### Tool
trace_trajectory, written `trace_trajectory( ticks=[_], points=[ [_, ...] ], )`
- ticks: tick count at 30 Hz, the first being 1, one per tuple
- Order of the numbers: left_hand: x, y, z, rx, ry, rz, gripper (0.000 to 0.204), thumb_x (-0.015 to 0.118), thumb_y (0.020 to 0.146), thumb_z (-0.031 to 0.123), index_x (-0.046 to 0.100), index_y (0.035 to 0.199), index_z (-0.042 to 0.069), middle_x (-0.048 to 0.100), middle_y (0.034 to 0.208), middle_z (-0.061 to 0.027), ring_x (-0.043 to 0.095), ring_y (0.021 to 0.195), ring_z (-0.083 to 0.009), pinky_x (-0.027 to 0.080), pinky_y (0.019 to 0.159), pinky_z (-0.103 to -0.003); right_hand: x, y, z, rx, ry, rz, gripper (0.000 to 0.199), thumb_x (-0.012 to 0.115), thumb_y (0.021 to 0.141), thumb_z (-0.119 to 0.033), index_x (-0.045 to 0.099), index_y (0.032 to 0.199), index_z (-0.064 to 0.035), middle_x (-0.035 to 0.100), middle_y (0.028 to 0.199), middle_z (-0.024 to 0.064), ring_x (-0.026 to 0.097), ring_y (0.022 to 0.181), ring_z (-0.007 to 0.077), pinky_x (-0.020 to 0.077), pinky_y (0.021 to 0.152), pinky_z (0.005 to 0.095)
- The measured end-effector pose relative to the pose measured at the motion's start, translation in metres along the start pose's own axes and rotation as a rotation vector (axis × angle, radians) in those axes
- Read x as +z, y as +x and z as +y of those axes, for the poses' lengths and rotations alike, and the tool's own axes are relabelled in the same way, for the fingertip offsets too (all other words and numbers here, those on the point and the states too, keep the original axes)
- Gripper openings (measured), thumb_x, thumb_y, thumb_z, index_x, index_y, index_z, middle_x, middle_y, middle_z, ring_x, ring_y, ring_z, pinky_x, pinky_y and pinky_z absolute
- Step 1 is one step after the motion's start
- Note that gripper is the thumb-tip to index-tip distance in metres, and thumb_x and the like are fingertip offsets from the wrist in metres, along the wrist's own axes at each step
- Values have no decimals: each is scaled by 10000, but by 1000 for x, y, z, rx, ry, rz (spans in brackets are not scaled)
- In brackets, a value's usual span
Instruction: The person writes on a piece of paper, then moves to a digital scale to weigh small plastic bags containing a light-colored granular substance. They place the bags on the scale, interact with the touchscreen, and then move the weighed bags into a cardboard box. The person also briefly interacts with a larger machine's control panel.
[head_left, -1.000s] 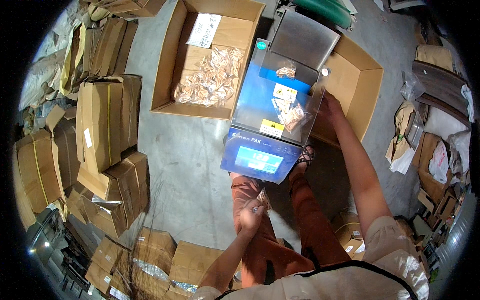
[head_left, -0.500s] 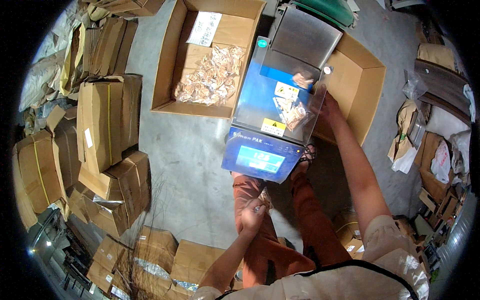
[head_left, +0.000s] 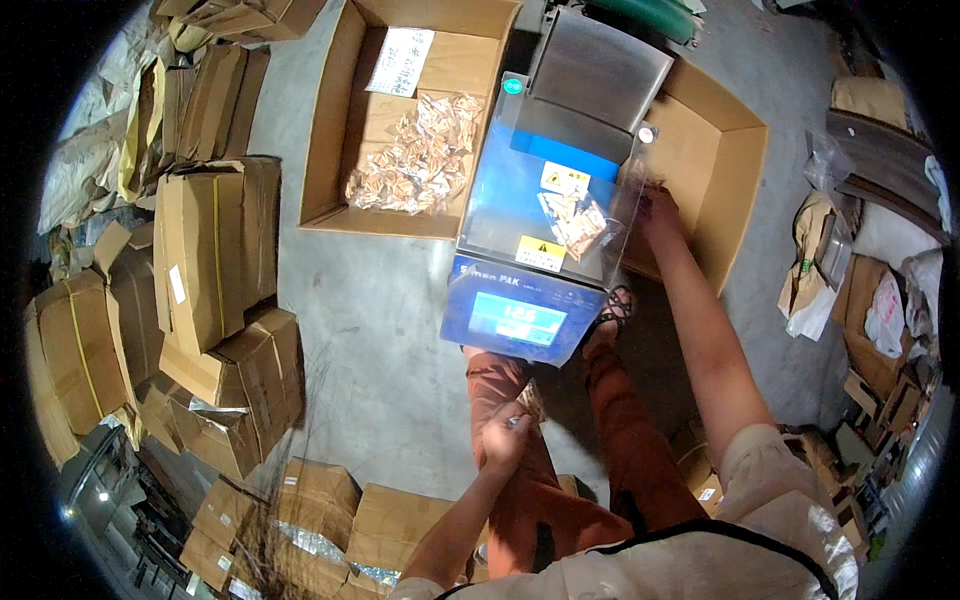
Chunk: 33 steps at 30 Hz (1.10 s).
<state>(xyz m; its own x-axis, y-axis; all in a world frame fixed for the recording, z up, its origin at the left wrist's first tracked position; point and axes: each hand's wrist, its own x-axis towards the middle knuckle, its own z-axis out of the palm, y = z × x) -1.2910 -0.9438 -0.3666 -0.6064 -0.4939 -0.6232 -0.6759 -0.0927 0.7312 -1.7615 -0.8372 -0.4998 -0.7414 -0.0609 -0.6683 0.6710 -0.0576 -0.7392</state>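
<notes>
Right of the boxy blue-and-steel machine with a clear cover [head_left: 515, 215] is an open brown cardboard carton [head_left: 740, 170]; the right hand [head_left: 657, 215], between them, could scrape the machine's edge if it swings close. Shadow hides its grip. On the machine's near side, the left hand [head_left: 505, 435] is curled around a small clear plastic packet [head_left: 532, 402]; a slack grip could drop it. Another clear packet of pale stick-like pieces [head_left: 573, 225], on or behind the machine's cover, could slip if jolted. Grey concrete floor [head_left: 370, 270] surrounds the machine; left of it are stacked brown cartons [head_left: 205, 260].
</notes>
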Motion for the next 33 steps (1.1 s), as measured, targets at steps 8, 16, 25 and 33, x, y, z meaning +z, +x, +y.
trace_trajectory(
  ticks=[8, 16, 25, 33],
  points=[
    [-15, 6, 71, -164, -575, -6, 106, 608, 903, 20, 643, 803, 25, 617, 809, 2, 540, 717, -77, 442, 660, -246, -77, -50, 0, 1, 96, 228, 189, 560, 925, -304, 597, 907, -119, 598, 820, 54, 605, 754, 202, 535, 657, 379],
    [-7, 145, 180, -123, -672, 100, 95, 617, 891, 149, 656, 904, 64, 617, 816, 28, 555, 764, -84, 421, 700, -225, -82, -169, -28, 28, -310, -143, 175, 518, 897, -85, 627, 1035, -94, 628, 874, 38, 609, 795, 166, 511, 711, 309],
    [-22, 163, 177, -292, -664, -137, 334, 610, 912, 209, 677, 1186, 30, 711, 993, -20, 558, 829, -86, 401, 685, -250, -61, -260, -70, 11, -286, -129, 393, 526, 770, 32, 615, 1139, -70, 621, 913, 29, 610, 826, 155, 515, 758, 286],
    [-34, 199, 164, 32, -374, -44, 244, 597, 885, 83, 637, 1123, 45, 692, 839, -52, 638, 740, -121, 474, 618, -224, -42, -329, -55, 37, -204, -18, 414, 520, 742, -4, 598, 1147, -40, 635, 936, 44, 629, 855, 177, 527, 785, 311]
  ],
)
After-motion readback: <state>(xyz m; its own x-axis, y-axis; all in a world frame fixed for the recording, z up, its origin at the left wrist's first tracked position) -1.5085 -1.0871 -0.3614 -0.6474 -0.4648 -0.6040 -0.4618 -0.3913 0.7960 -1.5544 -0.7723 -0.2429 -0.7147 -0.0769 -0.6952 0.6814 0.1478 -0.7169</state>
